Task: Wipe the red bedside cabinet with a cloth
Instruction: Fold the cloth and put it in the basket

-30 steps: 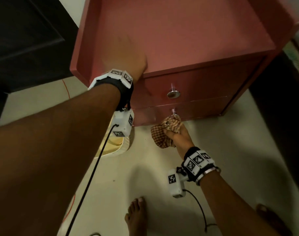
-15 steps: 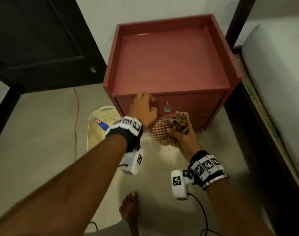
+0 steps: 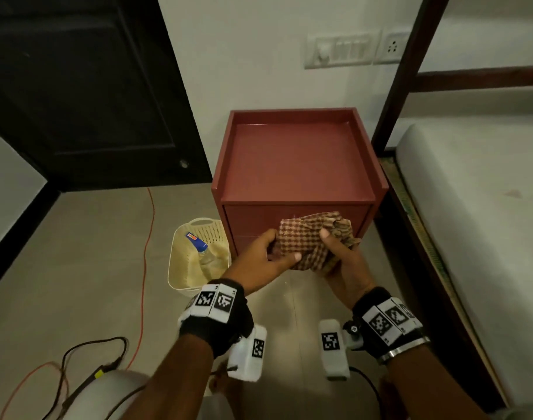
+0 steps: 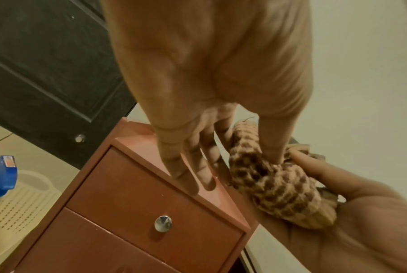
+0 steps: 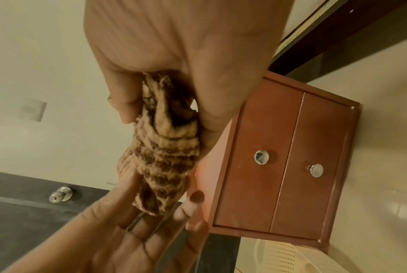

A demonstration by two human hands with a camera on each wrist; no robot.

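You've stepped back: the cabinet (image 3: pixel 295 165), which filled the head view a second ago, now sits whole at frame centre, top tray bare, both drawers shut. Your left hand (image 3: pixel 260 257), which was up on the cabinet's front edge, has come off it and joined the right hand (image 3: pixel 342 262) on the cloth (image 3: pixel 312 242). Both hands now hold the cloth bunched between them at lower centre, in front of the drawer fronts and clear of them: left thumb pinches it against the fingers, right fingers and thumb curl round its other end. Looks like you're refolding or regripping, so no wiping is happening right now. I'd judge the front is done and the top or sides come next, but that's a guess.

Around, big to small: dark door (image 3: pixel 86 86) upper left, mattress (image 3: pixel 477 207) and dark bed frame (image 3: pixel 404 71) right, tight against the cabinet's right side, so that side looks hard to reach. Cream basket (image 3: pixel 180 268) touches or nearly touches the cabinet's lower left, spray bottle (image 3: pixel 198 245) in it, crowding the left side low down. Orange cable (image 3: pixel 148 237) runs on the floor left. Wall switches (image 3: pixel 347 51) top centre. Two drawer knobs (image 5: pixel 262 157) stick out and could snag the cloth.
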